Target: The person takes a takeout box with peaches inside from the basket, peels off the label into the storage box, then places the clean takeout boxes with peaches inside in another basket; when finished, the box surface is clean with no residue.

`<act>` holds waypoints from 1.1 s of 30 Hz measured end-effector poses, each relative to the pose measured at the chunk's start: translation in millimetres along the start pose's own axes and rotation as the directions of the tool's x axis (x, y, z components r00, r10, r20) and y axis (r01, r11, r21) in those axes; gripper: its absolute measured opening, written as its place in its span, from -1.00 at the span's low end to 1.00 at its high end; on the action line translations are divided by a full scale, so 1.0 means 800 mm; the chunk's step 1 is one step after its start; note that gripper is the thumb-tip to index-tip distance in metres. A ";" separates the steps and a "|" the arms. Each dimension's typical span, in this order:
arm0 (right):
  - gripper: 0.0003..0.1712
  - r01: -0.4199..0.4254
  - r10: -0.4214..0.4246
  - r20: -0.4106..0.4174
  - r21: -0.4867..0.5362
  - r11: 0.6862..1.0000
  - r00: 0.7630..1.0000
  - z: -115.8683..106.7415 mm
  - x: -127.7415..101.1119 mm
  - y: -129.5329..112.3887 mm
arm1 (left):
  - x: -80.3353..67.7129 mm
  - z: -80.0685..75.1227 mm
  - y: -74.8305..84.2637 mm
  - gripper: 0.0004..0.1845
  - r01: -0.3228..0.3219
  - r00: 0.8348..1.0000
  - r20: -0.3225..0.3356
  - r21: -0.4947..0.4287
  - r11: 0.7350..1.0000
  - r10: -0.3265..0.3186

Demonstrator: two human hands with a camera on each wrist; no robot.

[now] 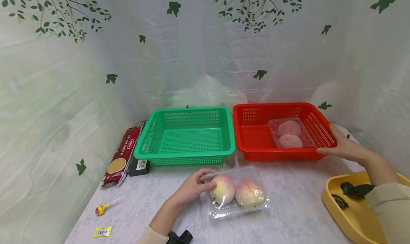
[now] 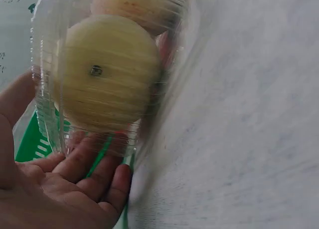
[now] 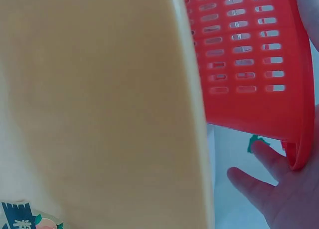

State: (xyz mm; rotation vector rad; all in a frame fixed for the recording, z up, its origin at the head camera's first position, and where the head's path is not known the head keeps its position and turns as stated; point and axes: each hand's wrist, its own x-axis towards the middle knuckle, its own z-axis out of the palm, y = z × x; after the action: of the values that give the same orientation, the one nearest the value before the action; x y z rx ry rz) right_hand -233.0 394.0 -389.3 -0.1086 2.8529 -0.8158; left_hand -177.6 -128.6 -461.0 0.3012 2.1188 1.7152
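Observation:
My left hand (image 1: pixel 193 187) grips the left side of a clear plastic box (image 1: pixel 229 212) holding two pink-and-yellow peaches (image 1: pixel 250 193). Its thumb lies over the lid. In the left wrist view, fingers (image 2: pixel 84 161) reach beneath the box, which tilts off the table. At the front right corner of the red basket (image 1: pixel 282 154), my right hand (image 1: pixel 347 148) touches the rim. Its fingers are straight and spread in the right wrist view, outside the basket wall (image 3: pixel 259 109). Inside that basket lies a second clear box (image 1: pixel 309 135) with two pink peaches (image 1: pixel 289 128).
A green basket (image 1: pixel 185 159) stands left of the red one. Beside it are a dark red packet (image 1: pixel 123 158) and a black box (image 1: pixel 138 168). A lollipop (image 1: pixel 100 210) and a yellow wrapped candy (image 1: pixel 102 232) lie front left. The yellow tray (image 1: pixel 336 215) at right holds dark items.

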 end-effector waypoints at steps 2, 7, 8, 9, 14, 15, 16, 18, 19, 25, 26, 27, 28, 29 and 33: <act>0.48 -0.003 0.003 -0.005 -0.003 1.000 1.000 -0.001 0.000 0.000 | -0.005 -0.001 0.002 -0.37 0.005 1.000 -0.017 0.015 1.000 -0.005; 0.47 -0.013 0.013 -0.005 -0.010 1.000 1.000 -0.003 0.001 -0.002 | -0.023 0.000 0.007 -0.52 0.038 0.999 -0.025 -0.005 0.999 -0.038; 0.46 -0.019 0.019 -0.003 -0.012 1.000 1.000 -0.003 0.001 -0.002 | -0.027 0.001 0.008 -0.57 0.050 0.998 -0.023 -0.013 0.999 -0.050; 0.47 -0.025 0.024 -0.003 -0.014 1.000 1.000 -0.003 0.001 -0.001 | -0.031 0.002 0.009 -0.62 0.058 0.998 -0.019 -0.020 0.998 -0.058; 0.47 -0.043 0.043 -0.008 -0.017 0.999 0.999 -0.003 0.001 0.002 | -0.049 0.007 0.012 -0.73 0.079 0.996 0.041 -0.103 0.991 -0.075; 0.47 -0.042 0.042 -0.010 -0.014 0.999 0.999 -0.003 0.001 0.002 | -0.051 0.008 0.013 -0.73 0.080 0.996 0.060 -0.126 0.989 -0.073; 0.47 -0.039 0.039 -0.012 -0.010 0.999 0.999 -0.002 0.000 0.003 | -0.054 0.009 0.013 -0.72 0.088 0.994 0.084 -0.156 0.984 -0.075; 0.46 -0.032 0.032 -0.013 -0.006 0.999 0.999 -0.002 0.000 0.004 | -0.057 0.010 0.014 -0.73 0.102 0.988 0.132 -0.217 0.971 -0.075; 0.45 -0.031 0.030 -0.013 -0.004 1.000 0.999 -0.002 -0.001 0.004 | -0.058 0.011 0.014 -0.75 0.113 0.985 0.156 -0.246 0.963 -0.076; 0.43 -0.026 0.026 -0.006 0.006 1.000 1.000 0.001 -0.003 0.004 | -0.066 0.014 0.013 -0.84 0.165 0.965 0.255 -0.385 0.908 -0.067; 0.43 -0.024 0.024 -0.008 0.006 1.000 1.000 0.002 -0.003 0.003 | -0.067 0.015 0.015 -0.85 0.169 0.962 0.266 -0.397 0.902 -0.063; 0.43 -0.023 0.023 -0.011 0.004 1.000 1.000 0.002 -0.003 0.003 | -0.068 0.016 0.017 -0.86 0.167 0.959 0.277 -0.407 0.898 -0.053; 0.43 -0.022 0.022 -0.014 0.002 1.000 1.000 0.002 -0.003 0.003 | -0.069 0.016 0.020 -0.88 0.162 0.957 0.287 -0.415 0.895 -0.041; 0.43 -0.023 0.023 -0.017 0.000 1.000 1.000 0.002 -0.003 0.002 | -0.069 0.017 0.024 -0.90 0.159 0.955 0.294 -0.423 0.892 -0.030; 0.42 -0.024 0.024 -0.021 0.002 1.000 0.999 0.001 -0.003 0.002 | -0.066 0.019 0.047 -0.92 0.117 0.954 0.300 -0.449 0.886 0.026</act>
State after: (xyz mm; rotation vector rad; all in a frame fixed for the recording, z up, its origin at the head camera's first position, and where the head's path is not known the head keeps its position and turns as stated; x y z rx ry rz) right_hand -230.2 395.3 -390.8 -0.0651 2.8676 -0.8197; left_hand -126.5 -128.6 -418.3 0.3384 1.4377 1.9410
